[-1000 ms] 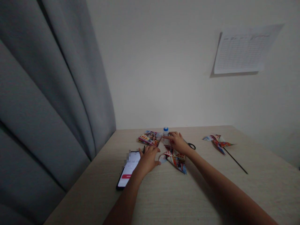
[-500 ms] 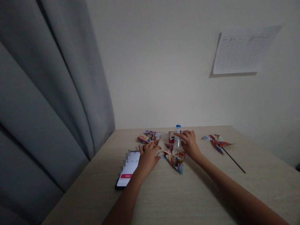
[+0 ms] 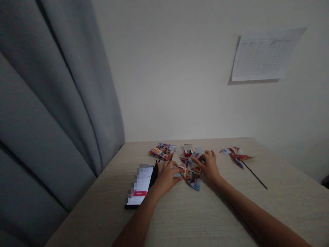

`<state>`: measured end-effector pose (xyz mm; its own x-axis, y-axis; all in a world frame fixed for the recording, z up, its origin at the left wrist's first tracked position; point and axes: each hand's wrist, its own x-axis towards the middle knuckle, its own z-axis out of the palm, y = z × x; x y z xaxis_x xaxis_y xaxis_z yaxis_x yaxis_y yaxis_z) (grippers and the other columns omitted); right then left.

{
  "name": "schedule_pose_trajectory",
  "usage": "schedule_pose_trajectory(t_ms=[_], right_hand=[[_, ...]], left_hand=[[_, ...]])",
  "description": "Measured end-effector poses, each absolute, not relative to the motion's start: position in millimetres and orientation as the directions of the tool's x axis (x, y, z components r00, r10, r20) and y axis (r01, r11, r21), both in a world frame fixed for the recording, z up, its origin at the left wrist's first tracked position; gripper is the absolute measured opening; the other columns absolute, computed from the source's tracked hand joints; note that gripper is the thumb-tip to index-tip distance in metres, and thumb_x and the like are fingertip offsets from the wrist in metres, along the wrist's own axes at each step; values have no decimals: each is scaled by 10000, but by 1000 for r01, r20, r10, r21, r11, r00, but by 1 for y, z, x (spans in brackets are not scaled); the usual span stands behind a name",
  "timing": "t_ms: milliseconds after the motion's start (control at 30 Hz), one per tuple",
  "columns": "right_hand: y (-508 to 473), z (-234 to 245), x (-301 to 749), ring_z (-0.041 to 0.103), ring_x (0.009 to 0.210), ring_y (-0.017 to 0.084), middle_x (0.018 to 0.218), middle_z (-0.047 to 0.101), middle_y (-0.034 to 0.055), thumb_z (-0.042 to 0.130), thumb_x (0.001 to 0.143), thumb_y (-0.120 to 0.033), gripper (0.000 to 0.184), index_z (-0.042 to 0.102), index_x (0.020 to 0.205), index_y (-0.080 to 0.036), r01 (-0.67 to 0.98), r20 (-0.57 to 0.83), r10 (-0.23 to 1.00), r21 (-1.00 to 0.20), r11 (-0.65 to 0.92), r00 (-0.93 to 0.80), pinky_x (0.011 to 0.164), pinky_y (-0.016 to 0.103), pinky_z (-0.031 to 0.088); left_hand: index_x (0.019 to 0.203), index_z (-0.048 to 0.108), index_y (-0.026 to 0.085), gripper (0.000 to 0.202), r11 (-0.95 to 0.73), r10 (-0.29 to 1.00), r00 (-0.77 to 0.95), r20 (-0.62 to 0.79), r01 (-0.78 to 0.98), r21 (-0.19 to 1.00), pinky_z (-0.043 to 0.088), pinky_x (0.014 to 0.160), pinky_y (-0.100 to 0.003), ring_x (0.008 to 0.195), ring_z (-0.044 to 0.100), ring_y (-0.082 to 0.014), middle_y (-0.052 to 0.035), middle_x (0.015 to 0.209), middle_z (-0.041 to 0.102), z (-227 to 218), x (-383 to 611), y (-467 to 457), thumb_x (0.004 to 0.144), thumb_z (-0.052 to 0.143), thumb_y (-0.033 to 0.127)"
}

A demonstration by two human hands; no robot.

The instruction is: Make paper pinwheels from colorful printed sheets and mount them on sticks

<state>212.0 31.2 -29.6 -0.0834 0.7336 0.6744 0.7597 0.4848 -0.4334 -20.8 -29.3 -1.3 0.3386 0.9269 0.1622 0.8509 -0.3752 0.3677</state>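
A folded paper pinwheel head (image 3: 193, 177), printed in bright colours, lies on the table between my hands. My left hand (image 3: 168, 175) is at its left side, with fingers and thumb closed about a pale blade. Above the pinwheel's far side, my right hand (image 3: 210, 166) grips a small clear bottle (image 3: 197, 153), tipped over with its blue end low toward the paper. Part of the bottle is hidden by my fingers. Just behind stands a small red-and-white box (image 3: 188, 152).
A stack of printed paper (image 3: 162, 151) lies at the back left. Left of my left hand is a phone (image 3: 140, 190), with thin black sticks (image 3: 156, 164) near its top. A finished pinwheel on a black stick (image 3: 236, 157) rests at the right. A grey curtain (image 3: 64, 103) hangs at the left.
My right hand has taken hold of the upright bottle and tipped it over toward the pinwheel. My left hand has shifted right and closed on the pinwheel's left blade.
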Motion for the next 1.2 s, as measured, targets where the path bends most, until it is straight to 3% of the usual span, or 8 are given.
schedule_pose_trajectory(t_ms=[233,500,667,1200], right_hand=[[32,-33,208,573,875,223,818,595,30,529,911,-573,396,620,781,-210,730,613,767,-433,529,-192,1109,548,299],[30,-30,198,579,1031,263,945,645,73,584,905,-490,290,637,849,-210,776,609,737,-299,555,-293,1123,576,276],[25,-23,195,566,1081,279,920,668,74,573,923,-446,230,634,878,-229,774,598,706,-215,596,-378,1130,591,250],[25,-23,198,564,1064,271,924,650,68,572,917,-486,271,625,894,-221,783,606,720,-242,572,-339,1118,589,264]], left_hand=[[1179,664,482,399,-366,930,348,117,853,371,-40,1095,-740,1312,388,-327,-17,1307,537,-2,-20,-28,799,744,392],[1181,663,470,404,-367,929,354,105,860,354,-29,1108,-718,1319,381,-314,-16,1329,525,-3,-20,-28,792,747,404],[1178,661,479,388,-366,928,366,69,865,343,-41,1100,-725,1329,362,-324,-10,1351,510,-2,-21,-29,802,733,412],[1128,681,478,349,-382,924,368,108,857,345,-34,1079,-743,1316,380,-316,-10,1327,532,-5,-23,-28,793,748,410]])
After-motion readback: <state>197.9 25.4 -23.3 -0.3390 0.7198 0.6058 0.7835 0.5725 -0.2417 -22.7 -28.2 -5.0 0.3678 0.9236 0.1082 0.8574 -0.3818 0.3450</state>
